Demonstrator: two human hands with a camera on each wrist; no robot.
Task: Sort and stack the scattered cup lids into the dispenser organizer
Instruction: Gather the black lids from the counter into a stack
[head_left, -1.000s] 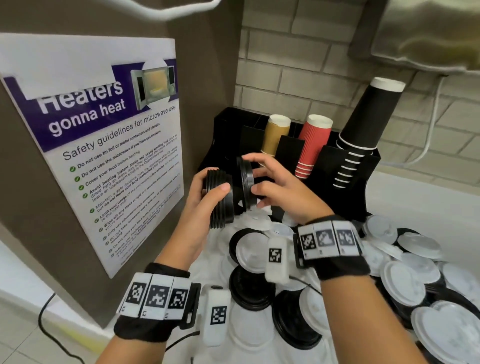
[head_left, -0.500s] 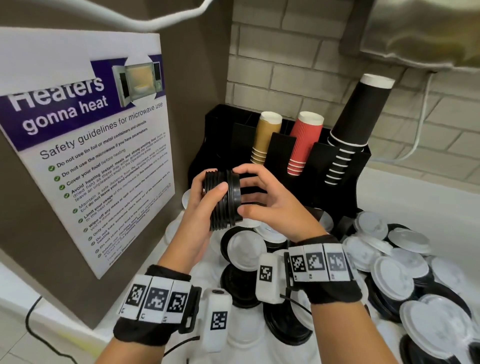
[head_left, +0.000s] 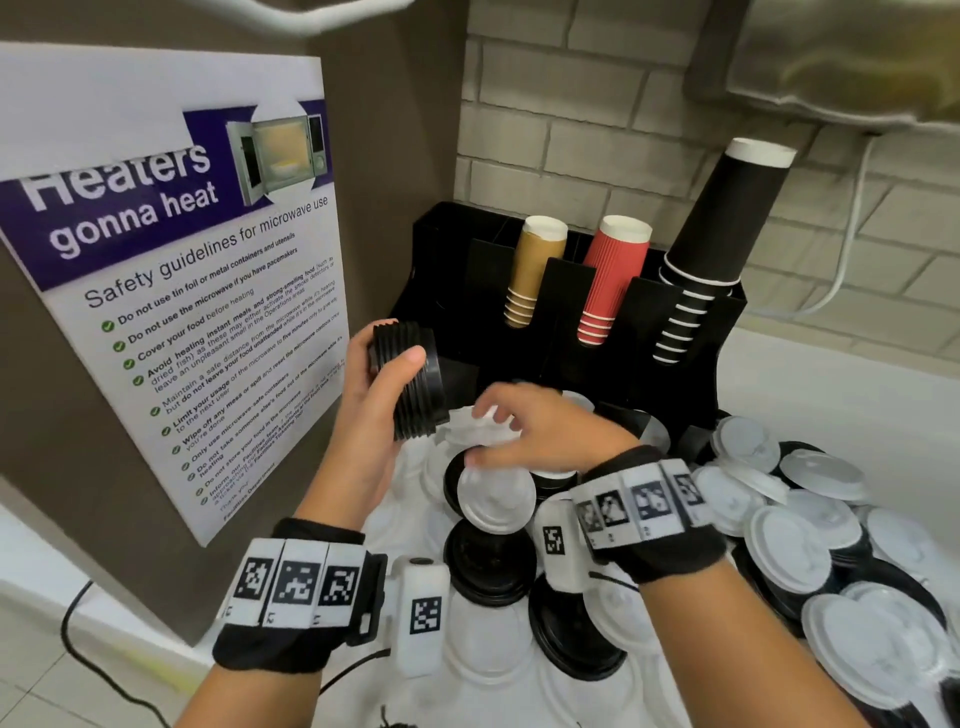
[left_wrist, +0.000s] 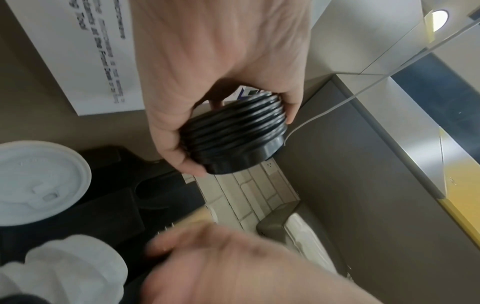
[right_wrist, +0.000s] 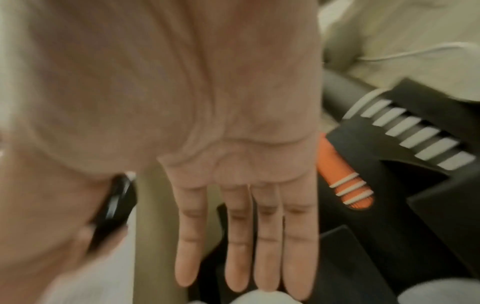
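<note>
My left hand (head_left: 384, 395) grips a stack of black lids (head_left: 410, 382) on edge, in front of the black dispenser organizer (head_left: 561, 312). The left wrist view shows the same stack of black lids (left_wrist: 233, 139) between thumb and fingers. My right hand (head_left: 524, 426) hovers low over the scattered white lids (head_left: 496, 496), fingers straight and spread; in the right wrist view the right hand's fingers (right_wrist: 270, 236) are extended and hold nothing. Black and white lids lie loose over the counter below and to the right.
The organizer holds a tan cup stack (head_left: 532, 270), a red cup stack (head_left: 613, 278) and a tall black cup stack (head_left: 711, 244). A microwave safety poster (head_left: 171, 291) covers the panel on the left. A brick wall (head_left: 571, 119) stands behind. More white lids (head_left: 789, 540) pile at the right.
My right hand has let go of the black stack and dropped toward the white lids. The left hand keeps the stack, now tilted and a little farther left.
</note>
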